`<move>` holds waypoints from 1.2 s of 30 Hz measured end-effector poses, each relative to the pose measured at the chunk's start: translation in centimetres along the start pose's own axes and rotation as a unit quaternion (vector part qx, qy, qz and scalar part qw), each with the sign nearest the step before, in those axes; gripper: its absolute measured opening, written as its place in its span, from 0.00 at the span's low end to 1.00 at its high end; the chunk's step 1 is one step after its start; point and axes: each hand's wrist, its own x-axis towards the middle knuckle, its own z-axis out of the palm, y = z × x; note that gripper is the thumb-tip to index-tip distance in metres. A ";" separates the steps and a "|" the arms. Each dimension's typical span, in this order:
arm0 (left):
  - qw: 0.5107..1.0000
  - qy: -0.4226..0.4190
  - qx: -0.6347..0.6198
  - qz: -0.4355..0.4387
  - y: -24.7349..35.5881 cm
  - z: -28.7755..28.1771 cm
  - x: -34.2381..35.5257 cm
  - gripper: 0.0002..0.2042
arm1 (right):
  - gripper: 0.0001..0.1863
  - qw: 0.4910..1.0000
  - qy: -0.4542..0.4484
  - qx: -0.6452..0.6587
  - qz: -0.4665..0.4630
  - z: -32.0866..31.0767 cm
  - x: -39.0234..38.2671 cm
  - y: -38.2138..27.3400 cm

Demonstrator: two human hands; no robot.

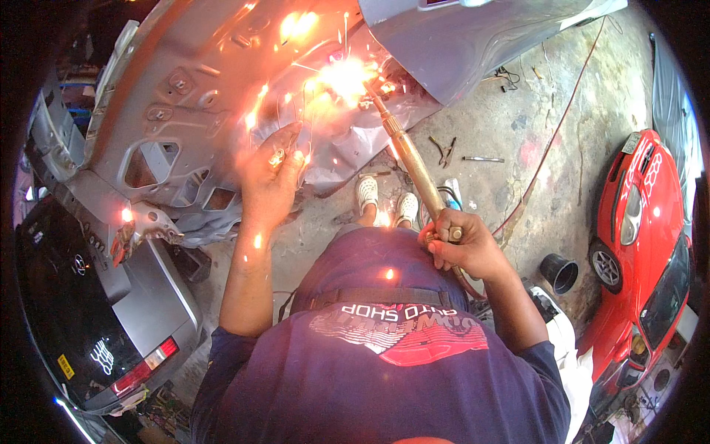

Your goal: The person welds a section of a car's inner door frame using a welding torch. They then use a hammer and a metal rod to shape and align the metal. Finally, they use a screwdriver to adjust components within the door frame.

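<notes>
My right hand grips a long brass gas torch by its valve end. The torch's tip meets a glaring, sparking spot on a grey metal car body panel, and glare hides the detail there. My left hand is raised beside the panel, closed on a thin wire that runs up into the glow. A smooth grey curved panel lies above the torch tip.
A red car stands at the right beside a black bucket. A hose, pliers and a metal bar lie on the concrete floor. A dark vehicle rear is at the left.
</notes>
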 end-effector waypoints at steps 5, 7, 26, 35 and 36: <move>0.999 -0.006 0.024 0.028 -0.3 -0.5 -0.1 0.19 | 0.14 1.000 0.009 0.005 -0.003 0.3 0.0 -0.2; 0.999 -0.004 0.034 0.034 -0.3 -0.5 -0.1 0.19 | 0.13 1.000 0.004 -0.004 -0.006 0.1 0.1 0.0; 0.997 0.019 0.040 0.056 0.7 -1.4 -1.1 0.20 | 0.13 0.996 -0.020 -0.004 -0.088 -0.7 -3.8 -2.9; 0.987 0.109 0.090 0.072 1.4 -1.2 -4.3 0.15 | 0.14 0.996 -0.043 0.013 -0.079 -3.5 -5.2 -2.4; 0.986 0.129 0.080 0.065 1.4 -0.8 -4.5 0.15 | 0.14 0.996 -0.041 0.015 -0.081 -3.9 -5.0 -1.8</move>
